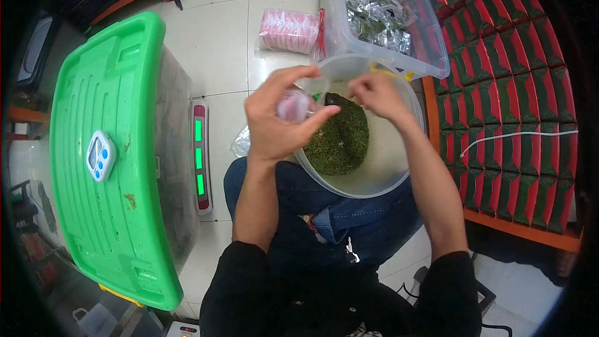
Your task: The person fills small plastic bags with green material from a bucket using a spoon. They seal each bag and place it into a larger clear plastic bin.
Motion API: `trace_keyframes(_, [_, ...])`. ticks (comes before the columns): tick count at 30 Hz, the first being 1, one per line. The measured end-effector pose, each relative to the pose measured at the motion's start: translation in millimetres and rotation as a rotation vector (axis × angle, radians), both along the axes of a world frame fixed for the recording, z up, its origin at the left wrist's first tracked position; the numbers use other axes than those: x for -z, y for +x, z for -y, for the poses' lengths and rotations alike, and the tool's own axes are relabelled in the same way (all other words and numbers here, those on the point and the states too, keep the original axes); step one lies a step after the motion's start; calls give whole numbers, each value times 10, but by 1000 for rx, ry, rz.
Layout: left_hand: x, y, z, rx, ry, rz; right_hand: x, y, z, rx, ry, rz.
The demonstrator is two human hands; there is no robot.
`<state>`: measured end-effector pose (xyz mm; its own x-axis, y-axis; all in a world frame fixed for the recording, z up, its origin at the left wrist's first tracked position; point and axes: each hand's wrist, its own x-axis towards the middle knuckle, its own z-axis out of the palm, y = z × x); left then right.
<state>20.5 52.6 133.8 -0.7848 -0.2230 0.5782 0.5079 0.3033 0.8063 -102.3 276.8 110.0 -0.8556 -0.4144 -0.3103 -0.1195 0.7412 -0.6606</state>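
My left hand (271, 115) is raised over the near left rim of a round translucent tub (390, 165). Its thumb and fingers curve around a small clear plastic cup (293, 105); what the cup contains is not plain. Inside the tub lies a heap of dry green leaf bits (343, 143), with a small dark object (332, 98) at its upper edge. My right hand (377, 95) is above the tub's right side, fingers curled together. Whatever they pinch, if anything, is hidden.
A clear bin (430, 56) of small silvery packets stands beyond the tub. Pink packets (289, 30) lie on the floor. Left are a scale (201, 156) and a green-lidded box (118, 224) carrying a timer (101, 156). Red-and-green packs (505, 100) fill a rack at right.
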Motion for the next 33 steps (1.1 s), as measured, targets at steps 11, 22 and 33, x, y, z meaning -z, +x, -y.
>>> trace_keyframes(11, [144, -70, 53, 138, 466, 69, 1557, 287, 57, 16, 772, 204])
trace_keyframes(22, [250, -77, -26, 191, 270, 63, 1638, 617, 211, -851, 450, 38])
trace_keyframes(33, [242, -105, -156, 56, 89, -74, 294, 695, -277, -442, -78, 801])
